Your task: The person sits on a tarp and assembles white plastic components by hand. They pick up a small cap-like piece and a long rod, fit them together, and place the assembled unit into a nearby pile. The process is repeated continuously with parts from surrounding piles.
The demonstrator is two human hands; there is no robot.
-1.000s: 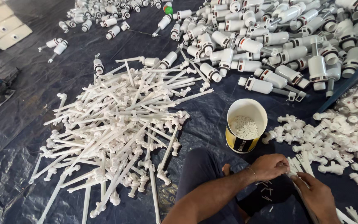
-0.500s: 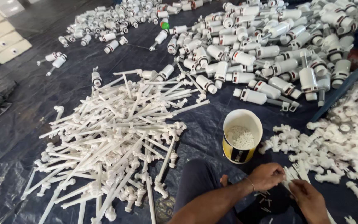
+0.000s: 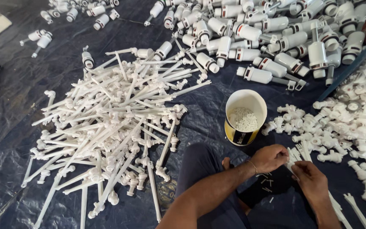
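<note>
Dark blue tarpaulin spread over the floor, creased and glossy. At 9 o'clock of the frame, a big heap of long white plastic rods with knobbed ends, lying crisscross. At 12 o'clock and on toward 2 o'clock, a mass of white plastic cylinders with dark rings, lying on their sides. Just right of centre, an upright yellow-and-white tub partly filled with small white pieces, standing at 12 o'clock of the hands and close to them. At 3 o'clock, a pile of short white fittings reaching to the frame edge.

Low in the frame, at 5 o'clock, a bent knee in dark trousers, with the left forearm crossing above it. Left hand with a thin band at the wrist, fingers curled and pinched on the near end of a bundle of flat white strips. Right hand at 4 o'clock of the left one and almost touching it, fingers bent onto the same bundle from below; firm grip or loose touch, cannot tell. Bundle held between both hands, pointing toward 12 o'clock, just short of the fittings pile. Below the hands, a few small white pins scattered on a dark cloth.
</note>
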